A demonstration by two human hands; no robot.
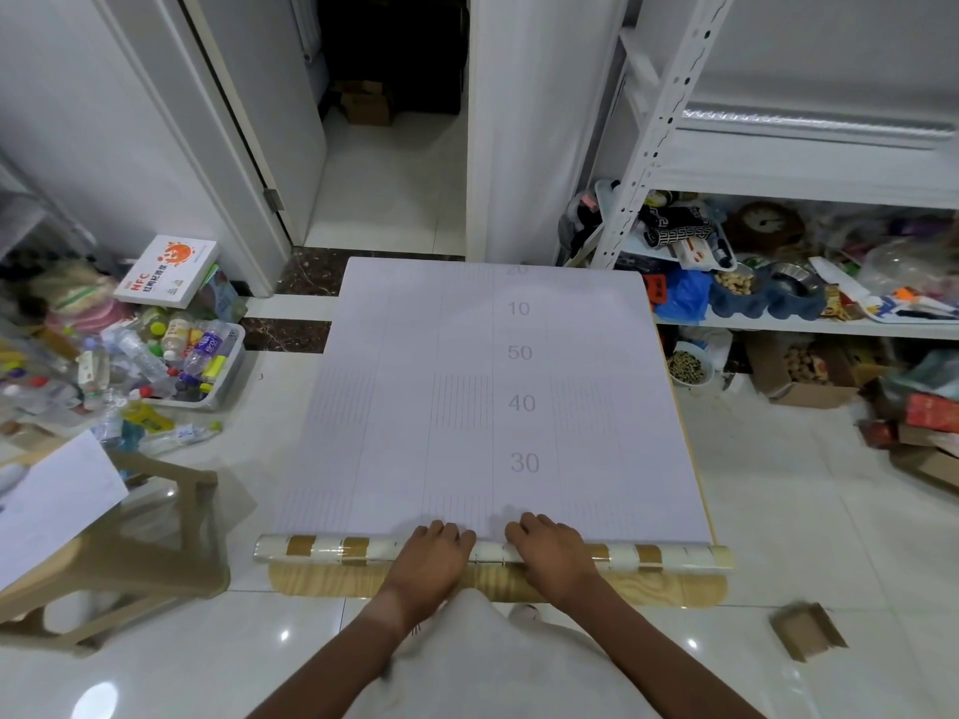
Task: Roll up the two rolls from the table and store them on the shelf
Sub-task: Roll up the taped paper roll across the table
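1. Roll (322, 551) of gold-and-white patterned film lies at the near edge of the wooden table (322, 583), its pale backing sheet (467, 397) spread flat away from the person.
2. Left hand (433, 557) rests palm-down on the roll, fingers fairly straight.
3. Right hand (552, 552) lies likewise just beside it.
4. White shelf (809, 324) stands to the right.
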